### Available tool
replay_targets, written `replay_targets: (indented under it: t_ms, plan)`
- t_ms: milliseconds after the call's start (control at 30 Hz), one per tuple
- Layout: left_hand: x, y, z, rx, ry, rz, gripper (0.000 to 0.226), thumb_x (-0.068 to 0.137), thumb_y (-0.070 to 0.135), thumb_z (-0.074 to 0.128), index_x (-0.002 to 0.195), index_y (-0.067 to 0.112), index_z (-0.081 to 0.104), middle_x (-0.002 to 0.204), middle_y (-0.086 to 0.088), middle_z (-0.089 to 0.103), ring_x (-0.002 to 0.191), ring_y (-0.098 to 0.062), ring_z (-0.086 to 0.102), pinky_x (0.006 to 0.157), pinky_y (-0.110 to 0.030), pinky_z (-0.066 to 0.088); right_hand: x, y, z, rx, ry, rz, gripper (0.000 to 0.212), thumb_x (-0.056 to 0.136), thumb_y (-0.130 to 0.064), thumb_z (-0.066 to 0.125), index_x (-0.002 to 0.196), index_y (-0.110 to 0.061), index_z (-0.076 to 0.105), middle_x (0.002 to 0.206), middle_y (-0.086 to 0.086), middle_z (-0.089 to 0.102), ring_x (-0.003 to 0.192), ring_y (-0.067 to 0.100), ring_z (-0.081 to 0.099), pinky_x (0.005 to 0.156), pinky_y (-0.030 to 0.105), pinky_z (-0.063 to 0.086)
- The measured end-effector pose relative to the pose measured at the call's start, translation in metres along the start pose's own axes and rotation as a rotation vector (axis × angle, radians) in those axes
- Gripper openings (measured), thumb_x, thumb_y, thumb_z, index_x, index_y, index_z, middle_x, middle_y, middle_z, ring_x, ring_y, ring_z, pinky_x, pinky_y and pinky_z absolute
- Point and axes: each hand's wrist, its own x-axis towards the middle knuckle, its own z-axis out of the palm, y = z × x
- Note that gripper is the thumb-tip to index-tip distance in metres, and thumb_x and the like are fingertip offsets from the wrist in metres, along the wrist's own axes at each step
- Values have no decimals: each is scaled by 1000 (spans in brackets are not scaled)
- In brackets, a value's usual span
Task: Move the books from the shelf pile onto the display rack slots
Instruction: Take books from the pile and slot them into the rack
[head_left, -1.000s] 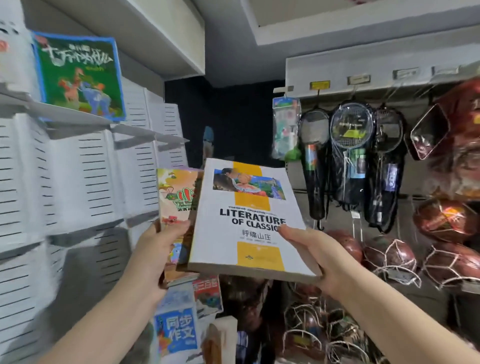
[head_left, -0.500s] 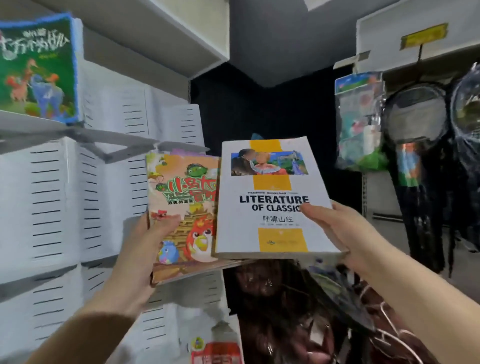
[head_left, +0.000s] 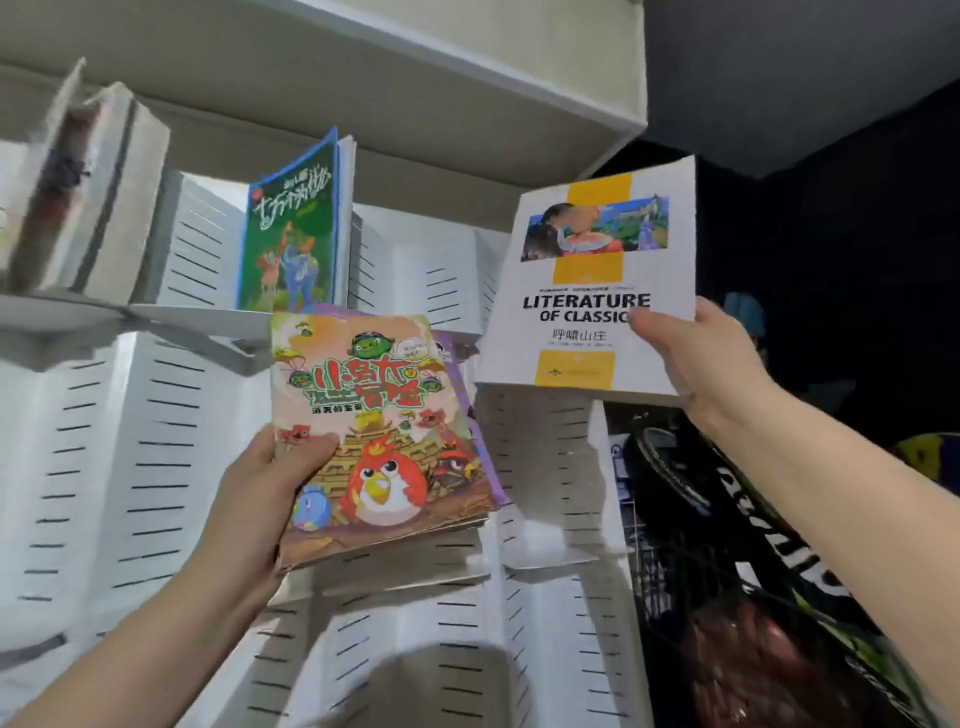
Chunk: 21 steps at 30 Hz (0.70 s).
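White book (head_left: 587, 291) now higher than cartoon books (head_left: 384, 431).

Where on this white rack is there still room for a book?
Bare slot on the top ledge between the green book and the white book. The lower ledge under the cartoon book looks bare too. Standing books crowd the top left.

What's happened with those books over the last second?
The right hand has lifted the white Literature book up and rightward, off the cartoon book stack it overlapped. The left hand still holds that stack; neither grip changed. The green book stays on the display rack.
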Motion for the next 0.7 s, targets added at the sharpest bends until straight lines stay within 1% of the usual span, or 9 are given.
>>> replay_targets:
  t_ms: [67, 133, 267, 367, 500, 533, 600, 667, 700]
  plan:
    - [12, -1, -17, 35, -4, 25, 19, 86, 7, 56, 103, 11, 63, 95, -11, 73, 70, -23, 71, 58, -31, 58, 33, 4, 24, -7, 40, -68, 36, 86, -3, 63, 120, -4, 51, 116, 8, 65, 98, 20, 67, 81, 31, 56]
    - [22, -5, -31, 77, -29, 45, 22, 77, 10, 64, 99, 12, 64, 95, -13, 73, 72, -25, 71, 63, -34, 59, 63, 8, 48, -23, 97, -109, 35, 84, -5, 65, 116, -8, 50, 115, 8, 63, 99, 23, 65, 84, 37, 55]
    - [31, -15, -43, 157, -64, 63, 53, 49, 32, 71, 100, 17, 67, 97, -10, 73, 84, -29, 71, 77, -39, 52, 114, 20, 90, -74, 173, -118, 41, 86, -12, 66, 123, -9, 49, 115, 5, 61, 93, 18, 59, 73, 27, 49]
    - [38, -22, -42, 156, -73, 59, 60, 44, 36, 71, 102, 18, 68, 97, -10, 74, 87, -32, 71, 79, -40, 52, 142, 35, 111, -103, 169, -101, 42, 88, -14, 65, 125, -9, 48, 116, 4, 60, 89, 17, 57, 60, 21, 48]
    - [42, -32, -40, 161, -60, 51, 61, 46, 33, 73, 105, 17, 67, 99, -11, 73, 88, -34, 70, 84, -45, 51, 162, 57, 132, -148, 149, -81, 41, 88, -16, 65, 125, -9, 49, 118, 4, 60, 88, 16, 55, 61, 21, 46]
    - [42, -34, -40, 160, -54, 45, 58, 49, 30, 73, 105, 17, 67, 99, -12, 73, 88, -34, 70, 84, -45, 52, 166, 61, 135, -185, 130, -83, 41, 88, -18, 65, 125, -10, 49, 118, 4, 60, 90, 17, 56, 64, 22, 46]
    - [45, -38, -40, 145, -39, 27, 47, 58, 17, 71, 105, 14, 66, 98, -13, 73, 89, -36, 69, 81, -44, 54, 172, 68, 141, -295, 86, -101, 41, 85, -20, 67, 123, -12, 51, 121, 6, 60, 100, 23, 59, 79, 28, 50]
    - [48, -43, -39, 120, -18, -4, 42, 61, 9, 69, 103, 10, 66, 96, -15, 73, 85, -35, 70, 70, -39, 58, 178, 75, 146, -408, 41, -117, 44, 83, -21, 68, 123, -14, 51, 124, 8, 60, 110, 28, 58, 90, 33, 49]
    - [49, -46, -39, 108, -1, -14, 41, 62, 9, 67, 103, 8, 66, 95, -15, 73, 82, -33, 71, 65, -36, 59, 180, 79, 148, -470, 23, -128, 46, 83, -23, 67, 125, -15, 49, 125, 8, 59, 112, 29, 57, 91, 33, 47]
